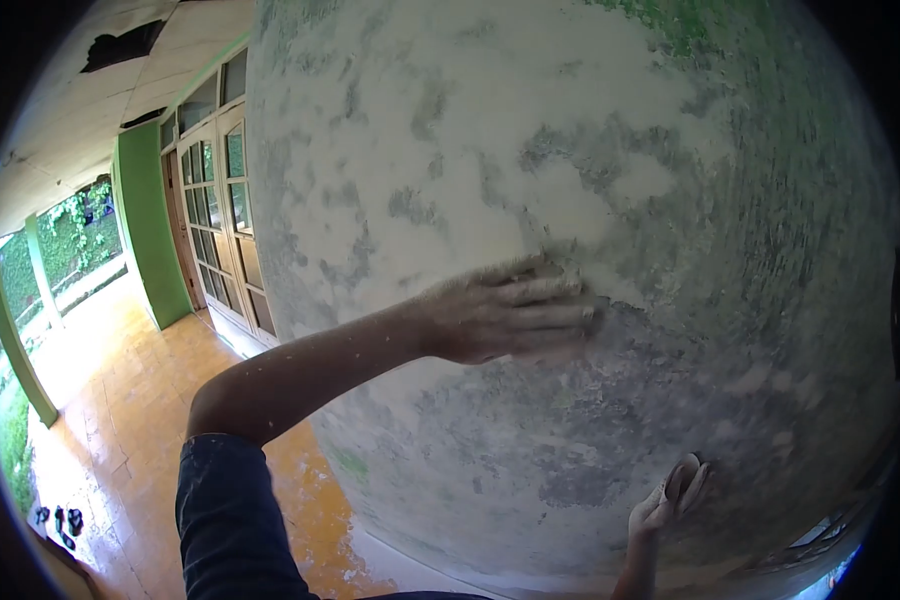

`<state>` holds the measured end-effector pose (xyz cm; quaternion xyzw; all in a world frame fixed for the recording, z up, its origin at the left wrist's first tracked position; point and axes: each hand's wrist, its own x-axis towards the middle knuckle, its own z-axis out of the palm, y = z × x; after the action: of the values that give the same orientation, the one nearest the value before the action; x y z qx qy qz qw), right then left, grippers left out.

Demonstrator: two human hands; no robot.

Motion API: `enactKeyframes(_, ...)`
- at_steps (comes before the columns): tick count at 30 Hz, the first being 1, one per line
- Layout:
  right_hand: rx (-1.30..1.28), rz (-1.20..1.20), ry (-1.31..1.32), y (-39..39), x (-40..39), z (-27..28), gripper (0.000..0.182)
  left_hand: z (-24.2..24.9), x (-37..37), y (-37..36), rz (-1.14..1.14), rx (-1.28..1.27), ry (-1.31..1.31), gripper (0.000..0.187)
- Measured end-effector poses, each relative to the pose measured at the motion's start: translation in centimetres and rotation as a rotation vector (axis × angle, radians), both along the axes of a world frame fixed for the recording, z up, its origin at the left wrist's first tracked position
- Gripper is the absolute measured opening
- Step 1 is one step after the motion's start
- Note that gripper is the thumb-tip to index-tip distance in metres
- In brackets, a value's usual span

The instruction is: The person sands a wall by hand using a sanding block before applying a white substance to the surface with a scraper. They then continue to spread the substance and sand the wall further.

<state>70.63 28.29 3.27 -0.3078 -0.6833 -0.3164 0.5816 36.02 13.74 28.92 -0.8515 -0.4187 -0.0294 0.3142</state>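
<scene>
My left hand (510, 320) lies flat against a patchy grey and white wall (570, 150), fingers stretched out together and pointing right. It is dusted white, and whatever may be under the palm is hidden. My bare left forearm reaches in from the lower left, out of a dark blue sleeve (230, 520). My right hand (670, 500) rests lower on the same wall, fingers extended upward, with nothing seen in it. Traces of green paint (710, 30) remain at the wall's top right.
A veranda with an orange tiled floor (120, 400) runs away to the left. Wooden glazed doors (225, 220) and a green pillar (155, 230) stand along it. Dark sandals (60, 520) lie at the floor's edge, with greenery beyond.
</scene>
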Motion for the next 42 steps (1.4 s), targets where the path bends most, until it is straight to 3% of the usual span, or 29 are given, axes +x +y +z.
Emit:
enactKeyframes(2, -0.006, -0.014, -0.019, -0.1, 0.4, -0.2, 0.042, 2.8, -0.9, -0.1, 0.236, 0.450, 0.434, 0.059)
enactKeyframes(3, -0.016, -0.026, -0.024, 0.1, 0.2, -0.1, 0.042, 5.6, -1.5, -0.7, 0.250, 0.557, 0.108, 0.052)
enactKeyframes(5, -0.022, 0.003, -0.015, 0.0, -0.1, 0.0, 0.043, 11.1, -6.5, -0.7, 0.303, 1.007, -0.372, 0.046)
enactKeyframes(8, -0.025, -0.004, -0.020, -0.3, 0.1, -0.1, 0.044, 8.9, -5.1, 0.4, 0.302, 0.945, -0.225, 0.049)
enactKeyframes(9, -0.029, -0.036, -0.024, -0.3, 0.0, -0.2, 0.044, 6.2, -2.0, 0.1, 0.217, 0.742, -0.024, 0.055)
enactKeyframes(10, -0.024, -0.037, -0.023, -0.3, 0.0, -0.1, 0.044, 4.4, 0.8, -1.0, 0.447, 0.600, 0.514, 0.060)
enactKeyframes(11, -0.026, -0.033, -0.028, -0.4, 0.0, 0.0, 0.044, 2.3, -0.5, -0.7, 0.050, 0.109, 0.210, 0.064)
enactKeyframes(12, -0.026, -0.028, -0.038, -0.5, 0.1, 0.1, 0.044, 2.9, -1.0, -0.9, 0.049, 0.112, 0.205, 0.064)
enactKeyframes(14, 0.001, -0.012, -0.054, 0.0, 0.6, 0.1, 0.044, 6.8, -3.0, -0.9, 0.271, 0.539, 0.450, 0.065)
enactKeyframes(15, 0.011, 0.004, -0.062, 0.1, 0.4, 0.0, 0.044, 9.9, -4.2, -1.6, 0.230, 0.642, 0.148, 0.069)
enactKeyframes(16, 0.005, 0.011, -0.065, 0.1, 0.4, -0.1, 0.044, 11.8, -5.3, -2.4, 0.420, 0.855, 0.003, 0.064)
enactKeyframes(18, 0.026, 0.035, -0.041, 0.1, 0.2, 0.1, 0.044, 11.2, -7.1, -0.8, 0.397, 1.034, -0.152, 0.065)
enactKeyframes(20, -0.013, 0.002, -0.061, 0.2, 0.7, -0.6, 0.044, 7.1, -3.7, -0.4, 0.200, 0.609, 0.152, 0.062)
enactKeyframes(22, -0.059, -0.038, -0.067, 0.2, 0.9, -0.9, 0.044, 2.8, -2.3, -0.9, 0.015, 0.027, 0.285, 0.059)
enactKeyframes(23, -0.063, -0.017, -0.073, 0.1, 1.0, -0.8, 0.044, 3.4, -2.3, -0.9, 0.013, 0.026, 0.286, 0.059)
enactKeyframes(25, -0.062, 0.010, -0.077, 0.3, 1.0, -0.6, 0.044, 6.8, -3.6, -1.1, 0.335, 0.599, 0.739, 0.052)
enactKeyframes(26, -0.059, 0.011, -0.068, 0.3, 1.0, -0.8, 0.044, 9.5, -5.5, -1.3, 0.094, 0.637, 0.267, 0.049)
enactKeyframes(27, -0.057, 0.010, -0.064, 0.2, 1.1, -1.0, 0.043, 11.7, -5.7, -2.2, 0.366, 0.808, 0.097, 0.046)
enactKeyframes(28, -0.060, 0.013, -0.066, 0.2, 0.9, -1.0, 0.043, 13.4, -7.8, -2.3, 0.223, 0.793, -0.368, 0.043)
enactKeyframes(30, -0.052, 0.029, -0.039, 0.2, 0.9, -1.1, 0.043, 10.1, -5.0, -0.8, 0.368, 0.935, -0.056, 0.048)
enactKeyframes(32, -0.066, 0.022, -0.056, 0.2, 1.4, -1.2, 0.043, 5.6, -1.2, -0.5, 0.311, 0.644, 0.492, 0.054)
enactKeyframes(33, -0.080, 0.025, -0.070, 0.1, 1.4, -1.3, 0.043, 5.8, -1.3, -0.3, 0.303, 0.644, 0.496, 0.054)
enactKeyframes(35, -0.099, 0.019, -0.076, 0.2, 1.9, -1.8, 0.043, 6.0, -2.1, -0.4, 0.164, 0.332, 0.653, 0.057)
enactKeyframes(37, -0.119, 0.023, -0.075, 0.4, 1.6, -2.0, 0.044, 10.6, -2.7, -1.2, 0.294, 0.544, 0.398, 0.055)
enactKeyframes(38, -0.108, 0.016, -0.073, 0.4, 1.6, -2.0, 0.043, 12.0, -4.4, -1.0, 0.166, 0.768, 0.177, 0.053)
enactKeyframes(40, -0.104, 0.002, -0.069, 0.5, 1.7, -2.0, 0.043, 13.5, -6.2, -1.4, 0.283, 0.879, -0.069, 0.056)
enactKeyframes(42, -0.096, -0.018, -0.065, 0.6, 1.7, -2.3, 0.048, 9.8, -3.4, 0.2, 0.157, 0.842, 0.019, 0.058)
